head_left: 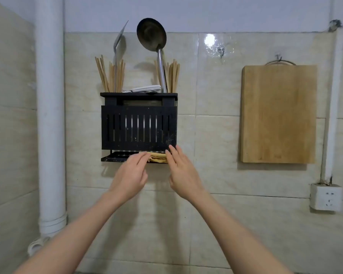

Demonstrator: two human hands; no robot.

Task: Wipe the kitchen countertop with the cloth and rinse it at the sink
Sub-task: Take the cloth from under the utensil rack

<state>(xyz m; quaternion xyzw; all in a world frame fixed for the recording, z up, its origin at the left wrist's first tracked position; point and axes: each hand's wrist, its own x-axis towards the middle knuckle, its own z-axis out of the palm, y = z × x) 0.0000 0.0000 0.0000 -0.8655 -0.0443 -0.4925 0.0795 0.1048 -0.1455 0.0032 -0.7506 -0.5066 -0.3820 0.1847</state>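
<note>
A folded yellow cloth [157,157] lies on the bottom shelf of a black wall-mounted utensil rack [139,127]. My left hand [130,176] reaches up to the cloth's left end, fingertips touching it, fingers apart. My right hand [181,173] is raised at the cloth's right end, fingers extended against the rack's lower right corner. Neither hand visibly grips the cloth. The countertop and sink are out of view.
The rack holds chopsticks [110,76], a spatula [118,48] and a metal ladle [151,36]. A wooden cutting board [278,113] hangs to the right. A white pipe [51,115] runs down the left; a wall socket [326,197] sits low right on the tiled wall.
</note>
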